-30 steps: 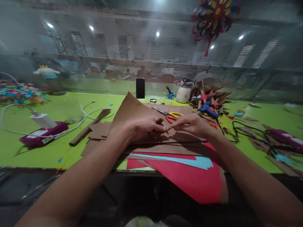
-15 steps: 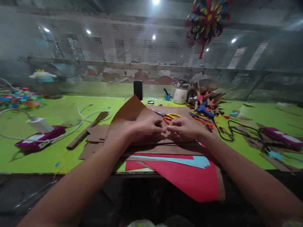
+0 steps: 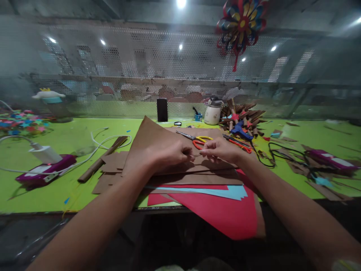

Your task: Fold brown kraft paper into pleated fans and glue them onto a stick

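Over a stack of brown kraft paper [image 3: 186, 178], my left hand [image 3: 176, 153] is closed, fingers curled in a pinch. Facing it, my right hand [image 3: 218, 149] pinches too, thumb against forefinger. A thin, pale strand or strip seems to run between the two sets of fingertips, too small to name. Just behind the hands lie scissors [image 3: 199, 139] with one red and one yellow handle loop. A brown sheet [image 3: 145, 141] rises to a raised corner beside my left forearm. Red paper [image 3: 214, 210] and light blue paper [image 3: 237, 192] stick out beneath the stack.
Left are a rolled brown paper tube [image 3: 97, 165] and a purple power strip [image 3: 46, 169] with a white charger. Behind stand a black phone [image 3: 162, 110] and a white jug [image 3: 212, 113]. Right lie a blue glue gun [image 3: 241, 130], a bundle of brown rolls [image 3: 251, 116] and a black cable [image 3: 267, 164].
My fingertips have drawn slightly apart, with a thin strand-like thing showing between them. The whole view has shifted a little; the scissors and papers lie as before.
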Demonstrator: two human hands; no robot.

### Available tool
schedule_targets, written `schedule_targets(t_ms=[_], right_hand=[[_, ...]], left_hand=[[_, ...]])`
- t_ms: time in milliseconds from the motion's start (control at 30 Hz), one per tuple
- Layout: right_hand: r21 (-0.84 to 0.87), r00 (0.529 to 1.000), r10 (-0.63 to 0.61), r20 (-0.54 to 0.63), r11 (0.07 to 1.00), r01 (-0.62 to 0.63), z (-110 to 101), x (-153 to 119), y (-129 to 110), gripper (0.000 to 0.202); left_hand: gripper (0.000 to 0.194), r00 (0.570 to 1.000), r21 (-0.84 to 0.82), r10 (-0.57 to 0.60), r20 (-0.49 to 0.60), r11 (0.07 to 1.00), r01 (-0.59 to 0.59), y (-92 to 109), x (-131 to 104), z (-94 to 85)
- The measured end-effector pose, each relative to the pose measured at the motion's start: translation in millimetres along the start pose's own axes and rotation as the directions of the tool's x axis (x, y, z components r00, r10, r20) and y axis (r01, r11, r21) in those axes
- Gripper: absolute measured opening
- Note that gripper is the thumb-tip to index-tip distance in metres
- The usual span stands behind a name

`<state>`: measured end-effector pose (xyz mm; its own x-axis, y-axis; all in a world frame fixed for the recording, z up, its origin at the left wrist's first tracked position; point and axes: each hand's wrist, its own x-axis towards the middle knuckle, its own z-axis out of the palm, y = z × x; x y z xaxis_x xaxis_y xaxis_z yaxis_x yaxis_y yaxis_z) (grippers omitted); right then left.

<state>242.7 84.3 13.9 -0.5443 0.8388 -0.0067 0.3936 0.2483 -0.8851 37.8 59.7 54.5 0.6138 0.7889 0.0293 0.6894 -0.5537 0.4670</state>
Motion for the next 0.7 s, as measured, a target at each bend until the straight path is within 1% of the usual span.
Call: schedule_targets(t_ms=[67, 133, 200, 233, 333, 400, 500, 600, 700], right_hand=[[0.017, 1.000, -0.011, 0.014, 1.000, 0.011, -2.8, 0.0, 1.5, 0.035], [-0.003, 0.999, -0.034, 0.035, 0.999, 0.034, -5.1, -0.6, 1.6, 0.035], [-0.111, 0.995, -0.089, 0.039, 0.989, 0.093, -6.1, -1.3, -0.1, 0.034], [-0.189, 0.991, -0.128, 0.038, 0.973, 0.133, -5.8, -1.5, -1.2, 0.034], [-0.385, 0.972, -0.227, 0.054, 0.894, 0.230, -1.8, -0.8, -3.0, 0.036], [-0.430, 0.965, -0.255, 0.061, 0.866, 0.256, 1.9, 0.8, -2.1, 0.038], [-0.419, 0.965, -0.259, 0.049, 0.871, 0.255, 4.6, 3.0, 0.8, 0.037], [-0.350, 0.980, -0.194, 0.036, 0.916, 0.194, 2.4, 2.9, 1.8, 0.036], [-0.273, 0.992, -0.124, 0.029, 0.954, 0.127, -1.8, 0.8, -0.2, 0.036]], left_hand=[[0.020, 1.000, -0.022, -0.003, 0.028, 1.000, 0.003, -7.3, 2.4, 1.0], [0.018, 0.995, -0.100, 0.004, 0.095, 0.995, 0.006, -14.9, 5.1, 3.4], [0.018, 0.989, -0.172, 0.013, 0.150, 0.985, 0.013, -21.1, 7.3, 6.5], [0.019, 0.987, -0.192, 0.019, 0.158, 0.981, 0.012, -23.5, 8.3, 8.2], [0.023, 0.988, -0.209, 0.068, 0.137, 0.977, -0.038, -28.0, 10.6, 13.1], [0.024, 0.986, -0.210, 0.107, 0.128, 0.974, -0.079, -29.2, 12.2, 15.6], [0.022, 0.987, -0.224, 0.105, 0.125, 0.972, -0.076, -29.6, 14.4, 17.4], [0.021, 0.990, -0.234, 0.048, 0.134, 0.972, -0.015, -30.1, 15.7, 17.2], [0.022, 0.992, -0.237, 0.008, 0.123, 0.971, 0.021, -30.8, 15.3, 16.0]])
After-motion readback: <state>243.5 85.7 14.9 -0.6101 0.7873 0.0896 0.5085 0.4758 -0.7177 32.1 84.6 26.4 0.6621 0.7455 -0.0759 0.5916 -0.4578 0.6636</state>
